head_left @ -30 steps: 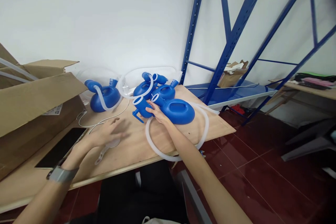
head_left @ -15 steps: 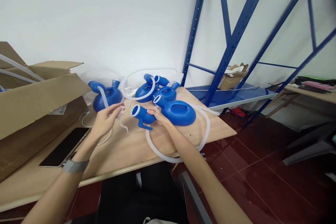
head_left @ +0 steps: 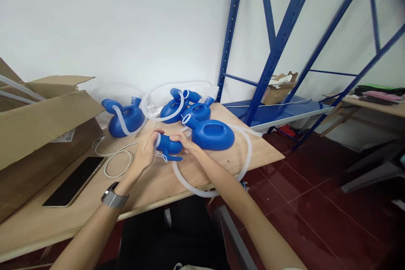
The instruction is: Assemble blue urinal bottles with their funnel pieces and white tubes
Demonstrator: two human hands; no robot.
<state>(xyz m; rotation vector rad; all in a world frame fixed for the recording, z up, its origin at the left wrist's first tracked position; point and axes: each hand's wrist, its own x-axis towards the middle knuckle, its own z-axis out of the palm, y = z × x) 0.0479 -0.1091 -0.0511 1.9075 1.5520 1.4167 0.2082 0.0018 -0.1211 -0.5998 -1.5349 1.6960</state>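
Observation:
My right hand (head_left: 186, 142) grips the blue urinal funnel (head_left: 170, 145) from its right side, just above the table. At the funnel's white-rimmed mouth, my left hand (head_left: 147, 148) presses a translucent white cap (head_left: 162, 157) with a thin strap; the fingers hide most of it. A small blue lever sticks out beneath the funnel. A clear hose (head_left: 202, 193) runs from under the funnel in a loop over the table's front edge. Right behind my right hand lies a blue urinal bottle (head_left: 213, 136) with an uncapped white-rimmed neck.
More blue urinal bottles (head_left: 126, 120) with hoses stand along the wall. A cardboard box (head_left: 47, 122) holding tubes is on the left, near a tablet (head_left: 74, 181) and a white cable (head_left: 109, 168). Blue metal shelving (head_left: 268, 67) rises to the right of the wooden table (head_left: 142, 196).
My left hand has moved right, bringing the translucent cap from beside the funnel onto its mouth. The funnel has turned slightly and sits a little lower in my right hand.

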